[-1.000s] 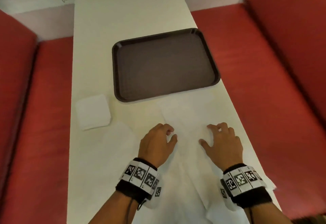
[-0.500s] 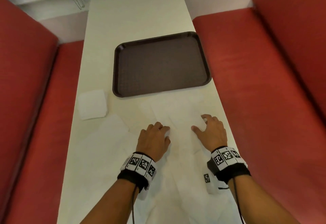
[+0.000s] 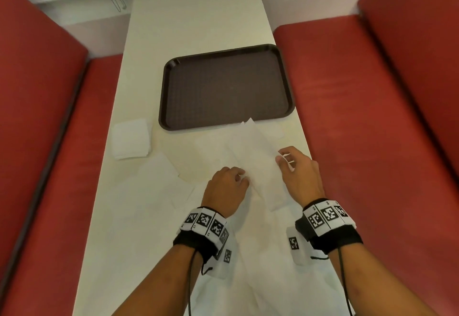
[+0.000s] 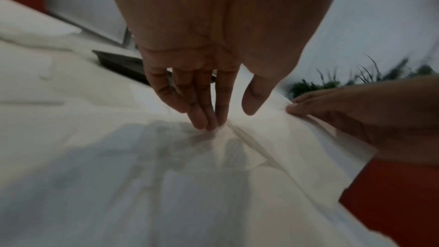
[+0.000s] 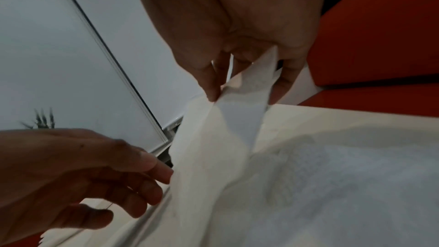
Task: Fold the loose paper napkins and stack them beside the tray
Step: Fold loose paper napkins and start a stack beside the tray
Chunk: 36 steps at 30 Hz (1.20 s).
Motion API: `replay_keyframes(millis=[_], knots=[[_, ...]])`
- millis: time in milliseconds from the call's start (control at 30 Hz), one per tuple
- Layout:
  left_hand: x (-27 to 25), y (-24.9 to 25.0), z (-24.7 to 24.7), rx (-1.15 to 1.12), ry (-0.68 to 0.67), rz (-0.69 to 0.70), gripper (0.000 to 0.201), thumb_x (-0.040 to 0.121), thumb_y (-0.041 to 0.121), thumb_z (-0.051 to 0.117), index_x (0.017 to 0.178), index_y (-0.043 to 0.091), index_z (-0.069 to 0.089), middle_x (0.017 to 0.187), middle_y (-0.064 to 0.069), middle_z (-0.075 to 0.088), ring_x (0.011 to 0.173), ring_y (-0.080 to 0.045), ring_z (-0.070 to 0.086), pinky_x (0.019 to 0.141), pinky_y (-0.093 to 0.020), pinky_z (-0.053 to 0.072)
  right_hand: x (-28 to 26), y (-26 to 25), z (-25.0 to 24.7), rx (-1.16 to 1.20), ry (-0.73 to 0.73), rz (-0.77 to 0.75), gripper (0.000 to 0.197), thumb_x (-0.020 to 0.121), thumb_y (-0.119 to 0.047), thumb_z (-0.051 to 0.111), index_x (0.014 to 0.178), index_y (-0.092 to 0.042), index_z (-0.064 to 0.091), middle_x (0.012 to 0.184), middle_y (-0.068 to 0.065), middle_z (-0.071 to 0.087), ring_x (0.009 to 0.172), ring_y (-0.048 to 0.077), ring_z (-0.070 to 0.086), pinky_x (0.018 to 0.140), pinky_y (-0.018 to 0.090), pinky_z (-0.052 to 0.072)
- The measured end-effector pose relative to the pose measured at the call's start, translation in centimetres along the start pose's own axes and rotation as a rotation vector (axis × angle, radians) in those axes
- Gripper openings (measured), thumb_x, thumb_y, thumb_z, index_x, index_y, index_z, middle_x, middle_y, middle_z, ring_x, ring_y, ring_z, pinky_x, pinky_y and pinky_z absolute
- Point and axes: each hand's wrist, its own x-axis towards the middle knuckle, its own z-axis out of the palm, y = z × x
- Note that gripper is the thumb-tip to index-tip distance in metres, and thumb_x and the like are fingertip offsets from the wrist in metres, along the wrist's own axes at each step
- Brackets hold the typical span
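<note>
Right hand (image 3: 299, 174) pinches the raised edge of a thin white paper napkin (image 3: 250, 156), just short of the dark brown plastic tray (image 3: 226, 87). Left hand (image 3: 227, 187) presses it down with straight fingertips (image 4: 206, 122), holding nothing. Risk: the flimsy sheet tears or creases crooked if tugged against that pinned spot.

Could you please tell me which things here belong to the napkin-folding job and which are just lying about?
Job: loose napkin pinched by right hand; left hand on it; folded stack; tray.

Lying about: table; red seats.
</note>
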Motion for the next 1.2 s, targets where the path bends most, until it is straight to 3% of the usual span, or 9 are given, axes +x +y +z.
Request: replay_keyframes(millis=[167, 300, 500, 633, 767, 867, 967, 1033, 1200], knots=[[-0.1, 1.1, -0.2, -0.266, -0.012, -0.120, 0.035, 0.098, 0.040, 0.058, 0.126, 0.019, 0.061, 0.107, 0.006, 0.064, 0.099, -0.010, 0.059, 0.085, -0.021, 0.041, -0.8, -0.5, -1.2, 0.037, 0.006, -0.078, 0.017, 0.100, -0.028, 0.053, 0.110, -0.025, 0.066, 0.090, -0.006, 0.064, 0.086, 0.011, 0.055, 0.072, 0.020, 0.037], [0.1, 1.8, -0.3, -0.432, -0.010, -0.136, 0.033, 0.094, 0.043, 0.063, 0.119, 0.022, 0.065, 0.108, 0.010, 0.067, 0.102, -0.009, 0.063, 0.090, -0.024, 0.045, -0.8, -0.5, -2.0, 0.148, 0.084, -0.159, 0.009, 0.098, -0.020, 0.059, 0.102, -0.025, 0.066, 0.106, -0.014, 0.060, 0.098, 0.003, 0.058, 0.084, 0.010, 0.041], [-0.5, 3.6, -1.2, -0.769, -0.007, -0.045, 0.023, 0.090, 0.034, 0.071, 0.108, 0.020, 0.066, 0.101, 0.001, 0.075, 0.094, -0.010, 0.071, 0.086, -0.026, 0.055, -1.5, -2.0, -3.7, 0.580, -0.041, -0.022, 0.011, 0.099, -0.014, 0.056, 0.103, -0.022, 0.063, 0.097, -0.004, 0.071, 0.084, 0.004, 0.068, 0.070, 0.020, 0.054], [-0.6, 3.5, -1.9, -0.906, -0.006, -0.107, 0.037, 0.087, 0.044, 0.073, 0.113, 0.021, 0.063, 0.106, 0.000, 0.074, 0.099, -0.017, 0.071, 0.094, -0.036, 0.057, -2.1, -2.8, -4.0, 0.684, -0.024, 0.061, 0.015, 0.098, -0.012, 0.057, 0.100, -0.026, 0.063, 0.095, -0.009, 0.071, 0.091, 0.010, 0.065, 0.086, 0.031, 0.051], [-1.0, 2.6, -2.7, -0.944, -0.064, -0.029, 0.035, 0.093, 0.033, 0.069, 0.111, 0.003, 0.062, 0.100, -0.013, 0.074, 0.103, -0.030, 0.070, 0.093, -0.044, 0.058, -2.4, -3.2, -3.1, 0.669, -0.047, 0.150, 0.016, 0.096, -0.014, 0.059, 0.105, -0.025, 0.065, 0.103, -0.001, 0.074, 0.103, 0.023, 0.068, 0.093, 0.042, 0.054], [-1.3, 1.8, -3.9, -0.921, -0.045, 0.041, 0.024, 0.095, 0.024, 0.067, 0.109, 0.004, 0.062, 0.085, -0.015, 0.072, 0.092, -0.028, 0.072, 0.087, -0.041, 0.060, -2.8, -3.8, -2.1, 0.661, -0.047, 0.225, 0.022, 0.091, -0.027, 0.067, 0.113, -0.023, 0.065, 0.106, 0.005, 0.074, 0.109, 0.030, 0.066, 0.099, 0.056, 0.049], [-1.7, 0.6, -5.6, -0.933, -0.047, 0.083, 0.022, 0.097, 0.021, 0.064, 0.118, 0.015, 0.063, 0.086, -0.020, 0.073, 0.091, -0.028, 0.073, 0.085, -0.041, 0.060, -3.1, -4.8, -0.8, 0.687, -0.051, 0.221, 0.022, 0.090, -0.026, 0.069, 0.111, -0.021, 0.067, 0.101, 0.003, 0.076, 0.105, 0.028, 0.069, 0.095, 0.054, 0.051], [-2.0, -0.7, -7.0, -0.955, -0.041, 0.107, 0.022, 0.098, 0.017, 0.062, 0.120, 0.018, 0.063, 0.080, -0.011, 0.073, 0.087, -0.024, 0.072, 0.083, -0.043, 0.059, -3.3, -5.8, 0.3, 0.722, -0.059, 0.179, 0.020, 0.090, -0.022, 0.069, 0.110, -0.020, 0.070, 0.097, 0.003, 0.074, 0.099, 0.027, 0.069, 0.090, 0.053, 0.053], [-2.1, -4.7, -11.0, -0.935, 0.007, 0.162, 0.032, 0.098, 0.004, 0.056, 0.102, 0.031, 0.074, 0.094, 0.001, 0.076, 0.088, -0.018, 0.070, 0.073, -0.034, 0.058, -3.6, -8.8, 4.1, 0.799, -0.167, 0.084, 0.019, 0.095, -0.016, 0.057, 0.104, -0.021, 0.072, 0.108, 0.003, 0.073, 0.101, 0.022, 0.069, 0.082, 0.035, 0.060]])
